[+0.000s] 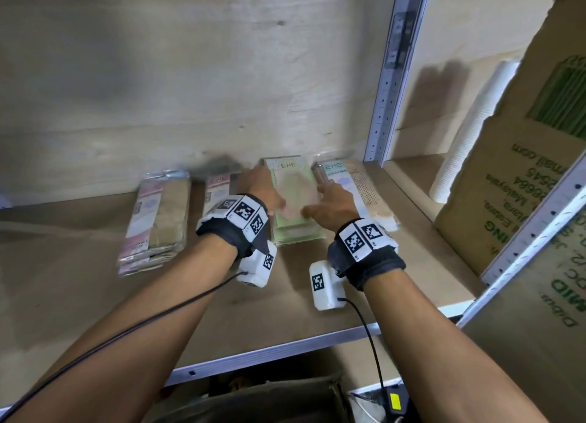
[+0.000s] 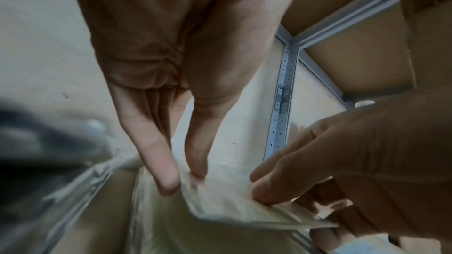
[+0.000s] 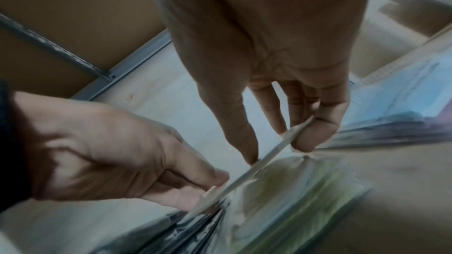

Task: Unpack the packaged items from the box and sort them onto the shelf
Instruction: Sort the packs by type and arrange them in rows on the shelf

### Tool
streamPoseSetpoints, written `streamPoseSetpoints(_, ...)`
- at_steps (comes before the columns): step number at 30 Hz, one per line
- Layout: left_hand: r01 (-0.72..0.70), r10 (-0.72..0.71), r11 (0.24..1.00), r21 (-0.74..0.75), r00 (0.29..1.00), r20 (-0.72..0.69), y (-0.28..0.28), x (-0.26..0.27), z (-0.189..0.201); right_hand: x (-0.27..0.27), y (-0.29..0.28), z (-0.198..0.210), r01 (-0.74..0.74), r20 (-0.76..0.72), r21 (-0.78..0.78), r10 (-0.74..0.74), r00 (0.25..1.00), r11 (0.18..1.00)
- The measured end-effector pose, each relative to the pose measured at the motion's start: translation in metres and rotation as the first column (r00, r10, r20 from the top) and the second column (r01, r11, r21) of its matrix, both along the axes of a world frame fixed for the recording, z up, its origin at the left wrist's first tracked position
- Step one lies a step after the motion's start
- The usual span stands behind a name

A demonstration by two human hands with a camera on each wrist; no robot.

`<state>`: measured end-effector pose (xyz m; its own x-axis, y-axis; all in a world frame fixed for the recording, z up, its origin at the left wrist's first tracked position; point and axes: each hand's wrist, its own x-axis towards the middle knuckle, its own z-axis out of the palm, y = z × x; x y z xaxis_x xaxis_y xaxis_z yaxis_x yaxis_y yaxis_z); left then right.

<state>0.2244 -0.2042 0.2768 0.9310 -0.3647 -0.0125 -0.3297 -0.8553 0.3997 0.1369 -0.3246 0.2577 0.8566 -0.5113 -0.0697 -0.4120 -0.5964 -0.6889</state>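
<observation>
With your left hand (image 1: 261, 186) and right hand (image 1: 329, 200) each pinching a side of the flat green plastic-wrapped packet (image 1: 293, 188) atop its matching stack on the wooden shelf (image 1: 95, 296), square its edges before letting go.

glossy plastic packets (image 1: 293, 200), matt wooden shelf (image 1: 222, 296), metal upright (image 1: 387, 99)

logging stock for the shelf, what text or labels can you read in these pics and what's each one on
"ENE": green packet, top of its stack, under both hands.
"ENE": blue packet; the line below is blurred.
"ENE", faint: pink packet.
"Malaysia", upside down: cardboard box; its other print is only partly readable.
Far-left pink stack: too blurred.
</observation>
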Motion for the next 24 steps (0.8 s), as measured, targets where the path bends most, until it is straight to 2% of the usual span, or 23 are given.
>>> streamPoseSetpoints(2,-0.007,0.004,0.994,0.108,1.0,0.027,-0.005,-0.002,-0.001,-0.001,0.001,-0.001,0.003,-0.052,-0.006,-0.004,0.999,1.0)
streamPoseSetpoints(4,-0.017,0.013,0.989,0.147,1.0,0.023,-0.009,-0.002,-0.002,-0.001,0.0,-0.001,-0.001,-0.082,-0.024,-0.001,0.997,1.0)
streamPoseSetpoints(16,-0.055,0.038,0.971,0.232,0.996,0.077,-0.017,-0.01,-0.005,-0.002,0.009,0.002,-0.032,-0.172,-0.068,0.02,0.985,0.997)
streamPoseSetpoints(24,-0.057,0.001,0.957,0.284,0.981,0.192,-0.022,-0.01,-0.015,-0.003,0.011,0.003,-0.022,-0.203,-0.046,0.013,0.979,0.999)
